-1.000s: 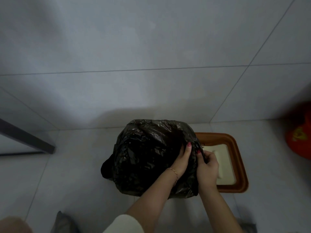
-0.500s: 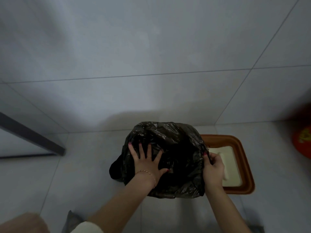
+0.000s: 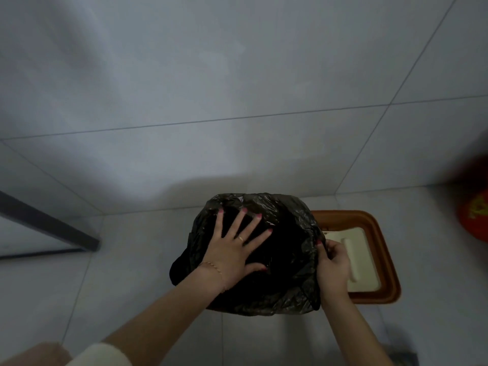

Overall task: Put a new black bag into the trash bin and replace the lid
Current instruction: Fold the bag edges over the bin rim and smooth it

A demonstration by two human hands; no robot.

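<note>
A crinkled black bag is draped over the trash bin on the floor and hides the bin almost entirely. My left hand lies flat with its fingers spread, pressing down on the bag's middle. At the bag's right edge my right hand pinches the plastic. The lid, brown-rimmed with a cream centre panel, lies flat on the floor just right of the bin.
The bin stands close to a pale tiled wall. A dark metal bar runs along the left. A red object sits at the right edge. Pale floor tiles surround the bin.
My left hand left the bag's right edge, moved over the bag's middle and spread flat, then slid further across. My right hand kept its grip on the right edge.
</note>
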